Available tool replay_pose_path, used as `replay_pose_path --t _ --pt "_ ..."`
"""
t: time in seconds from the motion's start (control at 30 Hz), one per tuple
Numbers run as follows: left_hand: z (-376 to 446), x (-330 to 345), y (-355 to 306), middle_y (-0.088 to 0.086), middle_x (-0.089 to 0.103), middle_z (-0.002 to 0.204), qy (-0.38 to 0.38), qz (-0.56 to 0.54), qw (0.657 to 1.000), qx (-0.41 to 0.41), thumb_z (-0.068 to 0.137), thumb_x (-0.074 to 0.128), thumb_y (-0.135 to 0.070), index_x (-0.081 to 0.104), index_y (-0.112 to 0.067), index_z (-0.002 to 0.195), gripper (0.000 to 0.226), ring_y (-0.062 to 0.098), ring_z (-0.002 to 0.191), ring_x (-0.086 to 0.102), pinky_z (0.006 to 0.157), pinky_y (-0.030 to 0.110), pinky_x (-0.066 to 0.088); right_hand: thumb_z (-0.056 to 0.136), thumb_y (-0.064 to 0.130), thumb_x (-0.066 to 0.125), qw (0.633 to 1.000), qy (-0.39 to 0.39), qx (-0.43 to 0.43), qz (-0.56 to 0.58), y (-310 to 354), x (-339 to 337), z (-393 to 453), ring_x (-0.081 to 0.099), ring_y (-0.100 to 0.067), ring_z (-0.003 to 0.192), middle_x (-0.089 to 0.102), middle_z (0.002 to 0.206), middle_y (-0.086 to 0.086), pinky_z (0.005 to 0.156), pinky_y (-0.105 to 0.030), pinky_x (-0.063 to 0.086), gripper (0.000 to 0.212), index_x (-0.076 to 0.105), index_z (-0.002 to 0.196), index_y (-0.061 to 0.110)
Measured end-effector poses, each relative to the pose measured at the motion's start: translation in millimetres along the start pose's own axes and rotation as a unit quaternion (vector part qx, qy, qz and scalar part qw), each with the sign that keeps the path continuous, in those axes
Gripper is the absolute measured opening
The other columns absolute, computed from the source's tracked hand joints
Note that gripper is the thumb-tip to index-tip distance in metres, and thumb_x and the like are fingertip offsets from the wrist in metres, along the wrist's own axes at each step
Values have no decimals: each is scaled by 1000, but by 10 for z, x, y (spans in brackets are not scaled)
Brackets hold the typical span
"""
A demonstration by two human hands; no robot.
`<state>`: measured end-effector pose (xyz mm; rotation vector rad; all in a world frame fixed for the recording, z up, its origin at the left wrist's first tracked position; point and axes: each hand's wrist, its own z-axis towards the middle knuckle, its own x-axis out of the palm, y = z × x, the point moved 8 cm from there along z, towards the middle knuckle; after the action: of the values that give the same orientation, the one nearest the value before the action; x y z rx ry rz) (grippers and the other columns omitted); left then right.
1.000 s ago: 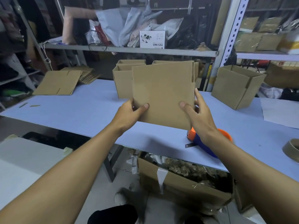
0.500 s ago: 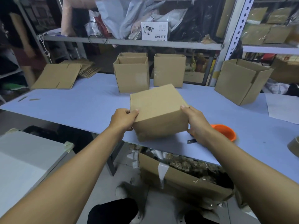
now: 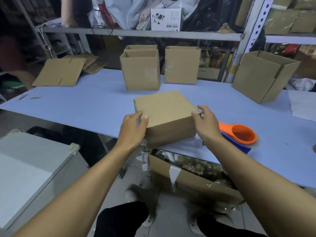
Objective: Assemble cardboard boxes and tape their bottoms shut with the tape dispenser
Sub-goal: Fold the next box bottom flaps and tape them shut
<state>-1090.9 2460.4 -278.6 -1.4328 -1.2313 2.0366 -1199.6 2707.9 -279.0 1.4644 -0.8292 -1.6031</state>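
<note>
We observe a closed-top box (image 3: 165, 117) standing at the near edge of the blue counter (image 3: 85, 106), its plain upper face turned toward us. The left hand (image 3: 132, 129) grips the box's near left corner, thumb laid on the top face and fingers curled round the left side. The right hand (image 3: 206, 123) touches the right upper edge with fingertips only; its fingers are loosely bent and clasp nothing. The orange and blue tape dispenser (image 3: 239, 134) lies on the counter just right of the box, partly behind the right wrist. Farther back we record two open boxes (image 3: 141, 72) in the centre, one directly behind the other, a third (image 3: 182, 65) just to their right and a larger open box (image 3: 263, 76) at far right. Flat cartons (image 3: 59, 74) lie at far left. A carton of scrap (image 3: 191, 178) stands on the floor beneath the counter's near edge.
</note>
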Motion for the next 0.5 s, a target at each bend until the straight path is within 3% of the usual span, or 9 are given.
replay_pose_path --t 0.03,0.1,0.17,0.23,0.3,0.37,0.43,0.5 --pt "-9 10 -17 3 39 146 2 -6 1000 2 98 41 -56 42 -25 148 59 24 130 46 100 47 49 102 26 49 997 -37 -45 -59 99 -46 2 47 -26 121 45 136 -8 96 -32 42 35 56 135 19" --pt "-31 57 -57 1 41 149 11 -29 1000 -4 91 40 -61 42 -25 147 67 25 127 51 99 47 50 98 19 53 981 -55 -133 -134 345 0 -73 43 -30 122 48 129 -9 99 -25 30 28 67 122 17" --pt "-50 167 -114 0 47 147 33 -57 998 -19 88 40 -57 43 -24 147 67 25 120 59 99 46 51 96 36 52 961 5 -197 -192 527 240 -222 44 -30 123 55 124 -7 103 -31 29 30 72 113 21" --pt "-90 225 -214 -1 55 137 42 -66 997 -21 98 41 -35 46 -23 146 50 22 102 67 91 39 56 94 60 41 937 84 -215 -262 590 490 -394 34 -32 137 49 140 -6 114 -48 26 52 64 127 27" --pt "-105 215 -245 -8 52 130 50 -43 998 -20 98 38 -12 45 -24 146 50 20 94 68 81 30 59 90 70 41 926 145 -191 -293 540 600 -486 9 -31 149 29 157 -3 119 -58 10 68 45 145 30" --pt "-86 130 -270 -7 51 138 61 21 998 13 92 35 0 48 -25 144 59 21 112 62 91 33 55 89 67 50 917 166 -203 -300 523 582 -518 -1 -29 151 20 161 -1 119 -60 6 73 35 150 31" --pt "-39 36 -318 0 48 142 66 99 991 67 90 38 3 55 -24 139 59 19 128 49 106 29 41 91 58 57 914 186 -215 -288 526 536 -511 -1 -27 151 20 161 -1 119 -60 9 70 35 151 30" --pt "8 -24 -335 4 42 141 70 146 981 105 90 46 0 61 -25 133 52 19 134 39 107 23 31 92 52 60 913 215 -215 -271 543 494 -506 -1 -26 151 20 162 -1 120 -56 9 68 36 152 29"
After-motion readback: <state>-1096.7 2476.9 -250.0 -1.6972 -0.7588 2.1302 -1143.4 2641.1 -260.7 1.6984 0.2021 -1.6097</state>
